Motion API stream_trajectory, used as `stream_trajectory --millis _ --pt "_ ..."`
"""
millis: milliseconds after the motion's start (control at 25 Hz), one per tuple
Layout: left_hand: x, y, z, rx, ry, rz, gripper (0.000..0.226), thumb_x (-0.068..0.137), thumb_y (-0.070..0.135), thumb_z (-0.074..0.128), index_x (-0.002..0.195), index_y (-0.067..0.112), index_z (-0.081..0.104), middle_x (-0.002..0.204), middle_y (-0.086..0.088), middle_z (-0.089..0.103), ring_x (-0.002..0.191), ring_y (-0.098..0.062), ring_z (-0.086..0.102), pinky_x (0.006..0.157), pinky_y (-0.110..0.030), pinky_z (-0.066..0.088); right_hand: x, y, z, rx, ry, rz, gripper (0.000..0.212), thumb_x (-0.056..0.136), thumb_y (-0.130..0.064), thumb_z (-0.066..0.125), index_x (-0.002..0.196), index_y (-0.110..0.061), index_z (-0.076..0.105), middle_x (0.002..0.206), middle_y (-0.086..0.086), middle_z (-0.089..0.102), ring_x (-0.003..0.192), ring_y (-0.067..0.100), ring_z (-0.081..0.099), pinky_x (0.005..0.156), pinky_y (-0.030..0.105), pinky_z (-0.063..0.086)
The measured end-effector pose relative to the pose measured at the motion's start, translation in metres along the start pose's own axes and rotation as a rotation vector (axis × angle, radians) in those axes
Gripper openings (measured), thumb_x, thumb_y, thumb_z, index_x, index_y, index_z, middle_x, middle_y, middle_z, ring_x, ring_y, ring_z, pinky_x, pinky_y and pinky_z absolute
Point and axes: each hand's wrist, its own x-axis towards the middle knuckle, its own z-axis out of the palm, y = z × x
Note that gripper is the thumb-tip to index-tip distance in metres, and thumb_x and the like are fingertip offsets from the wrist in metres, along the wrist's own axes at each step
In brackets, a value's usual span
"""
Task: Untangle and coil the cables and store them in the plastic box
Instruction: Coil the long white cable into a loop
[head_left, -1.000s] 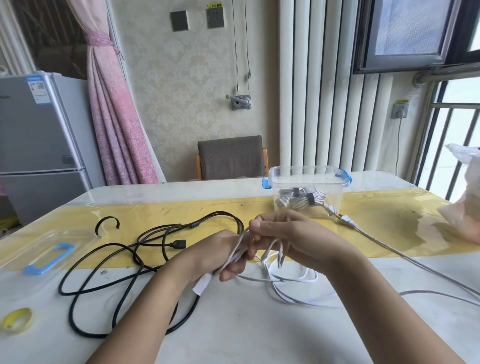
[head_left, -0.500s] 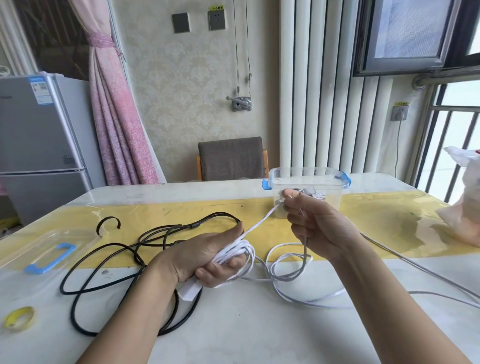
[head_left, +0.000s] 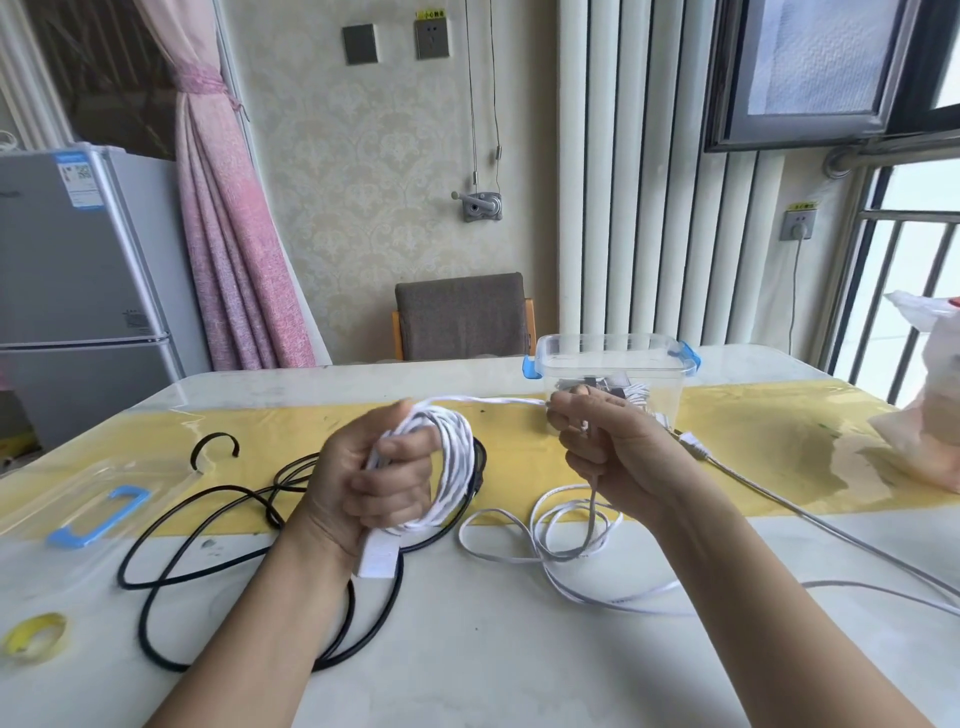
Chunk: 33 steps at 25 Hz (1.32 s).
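Observation:
My left hand (head_left: 363, 483) holds a coil of flat white cable (head_left: 454, 462) wound around its fingers, raised above the table. A white tag hangs below the coil. My right hand (head_left: 608, 457) pinches the same cable's free strand, stretched level between both hands. The cable's loose rest (head_left: 545, 540) lies in loops on the table under my right hand. A black cable (head_left: 208, 551) sprawls tangled on the left. The clear plastic box (head_left: 613, 364) with blue clips stands behind my right hand and holds coiled cables.
A grey cable (head_left: 810, 519) runs off to the right edge. The box's clear lid with a blue handle (head_left: 98, 514) lies at the left, a yellow tape roll (head_left: 34, 634) near the front left. A black hook (head_left: 215, 449), a plastic bag (head_left: 930, 410) and a chair (head_left: 462, 317) are around.
My left hand has lifted and turned, showing more white loops around its fingers. My right hand has moved right and down, drawing the strand level from the coil.

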Motion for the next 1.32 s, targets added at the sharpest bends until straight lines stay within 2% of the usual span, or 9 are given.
stream_trajectory --millis 200,360,520,640,760,920,1000,1160,1320 --pt "-0.008 0.008 -0.003 -0.161 0.105 0.262 0.029 0.1 0.025 0.033 0.08 0.011 0.048 0.043 0.006 0.027 0.034 -0.007 0.024 0.042 -0.021 0.025 -0.001 0.001 0.005 0.065 0.004 -0.023 0.013 0.083 -0.009 0.049 0.071 -0.011 0.047 0.074 0.003 0.064 0.037 0.007 0.024 0.036 0.016 0.02" --pt "-0.009 0.005 -0.012 -0.248 0.198 0.328 0.038 0.099 0.03 0.034 0.083 0.001 0.054 0.048 0.008 0.027 0.037 -0.004 0.023 0.052 -0.026 0.032 -0.001 0.004 0.008 -0.163 0.103 -0.076 0.034 0.092 -0.019 0.051 0.064 -0.003 0.061 0.071 0.017 0.053 0.041 0.011 0.021 0.043 0.022 0.014" --pt "-0.006 0.001 -0.017 -0.23 0.211 0.338 0.039 0.099 0.033 0.033 0.084 0.003 0.054 0.048 0.009 0.026 0.037 -0.003 0.021 0.051 -0.024 0.03 -0.003 0.009 0.012 -0.358 0.181 -0.192 0.032 0.095 -0.019 0.051 0.088 0.012 0.056 0.045 -0.009 0.047 0.042 0.009 0.024 0.043 0.019 0.018" --pt "-0.006 -0.001 -0.019 -0.233 0.182 0.343 0.042 0.098 0.036 0.032 0.084 0.003 0.054 0.048 0.009 0.025 0.037 -0.004 0.021 0.05 -0.024 0.03 -0.003 0.011 0.014 -0.437 0.209 -0.258 0.023 0.093 -0.013 0.05 0.075 0.0 0.051 0.063 -0.001 0.067 0.041 0.009 0.03 0.04 0.015 0.027" --pt "-0.008 -0.001 -0.023 -0.271 0.164 0.372 0.045 0.098 0.039 0.033 0.083 0.003 0.054 0.048 0.006 0.028 0.038 -0.004 0.021 0.051 -0.024 0.03 -0.001 0.013 0.013 -0.63 0.331 -0.358 0.022 0.088 -0.013 0.054 0.067 -0.008 0.055 0.07 0.001 0.07 0.049 0.009 0.035 0.05 0.023 0.031" --pt "-0.015 0.001 -0.031 -0.451 0.149 0.491 0.043 0.097 0.038 0.035 0.08 0.003 0.054 0.053 0.0 0.039 0.039 -0.002 0.025 0.049 -0.023 0.027 0.002 0.019 0.007 -0.659 0.323 -0.393 0.023 0.094 -0.01 0.051 0.1 -0.019 0.071 0.071 -0.002 0.07 0.044 0.004 0.036 0.047 0.017 0.03" --pt "-0.02 0.004 -0.036 -0.518 0.179 0.574 0.036 0.096 0.031 0.037 0.081 0.003 0.054 0.054 -0.001 0.04 0.041 -0.005 0.029 0.048 -0.022 0.029 0.005 0.025 0.005 -0.824 0.335 -0.376 0.025 0.093 -0.01 0.051 0.105 -0.019 0.072 0.073 -0.005 0.071 0.041 0.005 0.038 0.044 0.012 0.028" --pt "-0.028 0.007 -0.043 -0.543 0.511 0.846 0.027 0.094 0.022 0.038 0.078 0.007 0.055 0.056 0.0 0.047 0.042 -0.01 0.043 0.044 -0.023 0.041 0.005 0.04 0.009 -1.334 0.137 -0.305 0.017 0.092 -0.024 0.058 0.091 -0.02 0.075 0.062 0.003 0.065 0.054 0.013 0.052 0.053 0.023 0.038" --pt "-0.022 0.012 -0.044 -0.262 0.974 0.979 0.031 0.1 0.027 0.031 0.076 0.017 0.049 0.052 0.011 0.041 0.039 -0.001 0.037 0.041 -0.014 0.035 -0.001 0.047 0.025 -1.374 -0.023 -0.279 0.02 0.091 -0.033 0.059 0.087 -0.02 0.074 0.048 -0.005 0.048 0.053 0.014 0.04 0.049 0.026 0.028"
